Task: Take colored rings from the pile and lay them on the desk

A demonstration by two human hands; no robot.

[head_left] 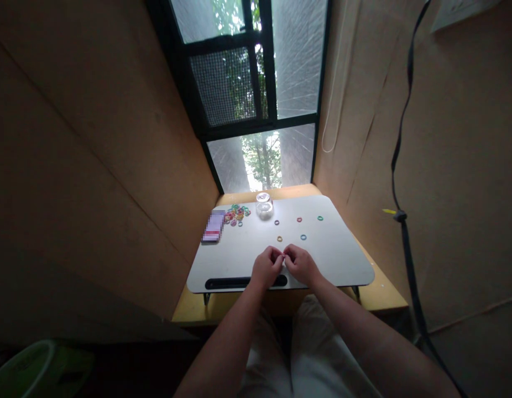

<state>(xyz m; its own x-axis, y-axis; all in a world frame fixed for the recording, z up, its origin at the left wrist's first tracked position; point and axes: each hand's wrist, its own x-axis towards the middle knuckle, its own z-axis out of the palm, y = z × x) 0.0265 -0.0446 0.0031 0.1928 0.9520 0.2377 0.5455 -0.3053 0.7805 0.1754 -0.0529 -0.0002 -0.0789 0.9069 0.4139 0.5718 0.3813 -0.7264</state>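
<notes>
My left hand (267,267) and my right hand (301,264) meet fingertip to fingertip over the front part of a white lap table (343,265). Both are closed in a pinch; a tiny pinkish bit shows between them, too small to name. Just beyond the hands lie separate small rings that look like hair ties: a yellow ring (280,239), a blue ring (303,237), a purple ring (276,222), a red ring (299,219) and a green ring (320,218). A pile of mixed coloured rings (236,214) sits at the back left.
A clear jar (264,207) stands at the table's back edge. The phone (213,226) lies at the left, its screen blurred. A black slot (226,283) runs along the front edge. Walls flank both sides; a dark cord (407,260) hangs at right.
</notes>
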